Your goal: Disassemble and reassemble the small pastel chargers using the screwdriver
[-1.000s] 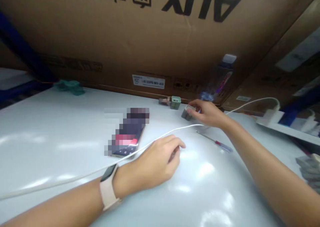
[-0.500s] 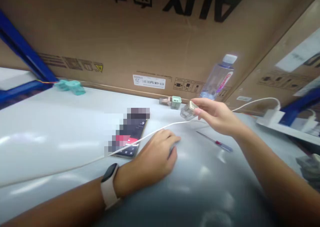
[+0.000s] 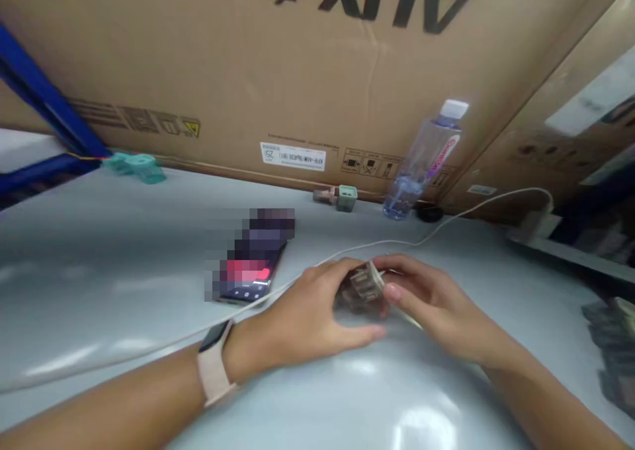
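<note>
Your right hand [image 3: 441,311] is no longer back near the water bottle [image 3: 421,155] but close in front of you, with the clear-sided plastic block [image 3: 366,283] brought over to your left hand [image 3: 307,314], whose once-curled fingers and thumb now spread around it. With that arm shifted, the bottle's base and a black round object [image 3: 429,212] beside it come into sight, while your right hand now covers the screwdriver's spot.

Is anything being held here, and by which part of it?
The right hand holds a small see-through block by its pale end; whether the left hand touches it isn't clear.
</note>
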`<state>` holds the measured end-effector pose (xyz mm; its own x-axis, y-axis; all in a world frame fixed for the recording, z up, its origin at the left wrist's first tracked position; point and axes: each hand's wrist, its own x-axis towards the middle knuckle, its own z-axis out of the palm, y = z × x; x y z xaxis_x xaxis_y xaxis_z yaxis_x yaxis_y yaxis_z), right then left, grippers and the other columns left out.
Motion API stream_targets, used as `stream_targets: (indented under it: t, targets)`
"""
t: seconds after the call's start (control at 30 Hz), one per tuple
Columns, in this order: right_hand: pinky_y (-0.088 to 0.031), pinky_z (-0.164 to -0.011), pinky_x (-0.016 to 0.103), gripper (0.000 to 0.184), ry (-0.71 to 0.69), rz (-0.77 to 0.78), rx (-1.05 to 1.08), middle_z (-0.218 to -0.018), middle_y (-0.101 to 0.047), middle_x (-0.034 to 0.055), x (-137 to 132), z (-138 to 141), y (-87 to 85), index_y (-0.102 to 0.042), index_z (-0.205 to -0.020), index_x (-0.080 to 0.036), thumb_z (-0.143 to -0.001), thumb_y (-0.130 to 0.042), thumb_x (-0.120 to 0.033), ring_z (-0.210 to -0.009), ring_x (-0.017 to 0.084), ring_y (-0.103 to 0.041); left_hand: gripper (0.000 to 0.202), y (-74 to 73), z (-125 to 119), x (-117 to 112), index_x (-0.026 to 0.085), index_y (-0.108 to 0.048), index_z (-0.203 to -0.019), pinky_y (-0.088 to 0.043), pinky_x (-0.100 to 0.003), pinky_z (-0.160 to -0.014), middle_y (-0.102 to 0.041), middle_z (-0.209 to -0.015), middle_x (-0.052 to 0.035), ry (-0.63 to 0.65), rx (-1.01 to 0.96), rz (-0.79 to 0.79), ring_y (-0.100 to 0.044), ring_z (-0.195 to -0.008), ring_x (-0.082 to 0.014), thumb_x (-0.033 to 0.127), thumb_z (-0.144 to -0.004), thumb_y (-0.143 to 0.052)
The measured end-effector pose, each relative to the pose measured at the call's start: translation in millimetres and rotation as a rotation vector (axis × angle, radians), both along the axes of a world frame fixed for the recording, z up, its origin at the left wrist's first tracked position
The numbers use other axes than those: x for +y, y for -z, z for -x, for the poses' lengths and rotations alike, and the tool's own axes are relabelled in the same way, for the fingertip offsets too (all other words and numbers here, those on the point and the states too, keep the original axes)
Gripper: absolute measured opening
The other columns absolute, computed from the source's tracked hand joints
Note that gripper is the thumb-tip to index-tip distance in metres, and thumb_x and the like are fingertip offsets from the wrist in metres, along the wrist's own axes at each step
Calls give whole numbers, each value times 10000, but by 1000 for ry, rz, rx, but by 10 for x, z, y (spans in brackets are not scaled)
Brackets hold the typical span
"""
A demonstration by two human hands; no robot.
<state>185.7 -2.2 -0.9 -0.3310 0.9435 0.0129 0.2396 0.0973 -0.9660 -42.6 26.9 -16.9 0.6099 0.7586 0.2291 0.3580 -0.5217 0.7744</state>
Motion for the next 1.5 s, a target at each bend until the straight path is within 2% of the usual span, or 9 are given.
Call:
stream_targets:
  t: [0.07,0.13,0.27,0.43,0.63,0.9,1.13,1.33,1.5]
  targets:
    - [-673,-942,461,259,18,6,-13,-1169,-812,43,-15,16,69,-721,-1233,-361,-1006,-690,-481,-1033,270,-794,404,14,-10,12,236,-713,-1240,-597,-348,-965,-801,-1152,-27,-24,27,-9,-762,-1037,-238,381,-892,-861]
    - [-642,-1003,478,290,40,-40,-79,-1220,-791,75,-33,9,93,-713,-1232,-315,-991,-705,-476,-1127,294,-766,370,26,-9,24,206,-715,-1200,-590,-370,-967,-781,-1132,-52,-43,80,-42,-740,-1048,-256,362,-898,-861]
    - [-629,-984,450,279,6,-109,-180,-1236,-752,103,-74,-28,76,-671,-1256,-250,-1036,-640,-419,-1098,270,-746,360,56,8,53,194,-689,-1193,-591,-380,-952,-750,-1144,-67,-14,135,-70,-721,-1065,-266,321,-902,-859]
    - [-623,-996,433,291,5,-111,-193,-1270,-722,107,-96,-39,103,-625,-1307,-249,-1055,-620,-396,-1114,256,-738,365,66,6,72,200,-637,-1194,-591,-379,-919,-747,-1174,-76,25,181,-70,-728,-1073,-271,328,-918,-837]
    - [-627,-998,464,320,43,-73,-134,-1253,-737,102,-84,-20,176,-645,-1281,-264,-1025,-668,-454,-1087,267,-749,282,15,-2,44,182,-634,-1129,-591,-374,-879,-742,-1148,-83,22,227,-74,-727,-1058,-278,314,-948,-806]
    - [-616,-1045,494,325,69,-26,-92,-1235,-771,118,-83,15,204,-693,-1260,-248,-989,-710,-427,-1098,284,-755,320,81,16,59,183,-607,-1143,-595,-390,-894,-727,-1145,-87,42,228,-123,-719,-1065,-283,368,-963,-797]
    - [-628,-974,451,315,72,-93,-190,-1077,-782,89,-85,25,221,-703,-1257,-229,-1000,-687,-410,-1035,268,-756,341,93,10,44,179,-619,-1141,-597,-400,-912,-735,-1111,-91,39,226,-149,-721,-1034,-283,366,-937,-819]
    - [-657,-907,435,430,21,-233,-304,-1200,-793,110,-75,36,124,-671,-1419,-237,-1019,-666,-395,-996,262,-761,352,114,12,56,183,-641,-1159,-605,-429,-892,-724,-1101,-87,-28,187,-148,-718,-1019,-292,397,-937,-811]
    - [-655,-896,404,442,65,-432,-372,-1235,-791,75,-92,-84,-94,-681,-1443,-307,-1004,-705,-356,-980,241,-761,609,84,2,66,211,-597,-1348,-606,-431,-984,-725,-1271,-107,-53,112,-138,-713,-1148,-296,463,-867,-874]
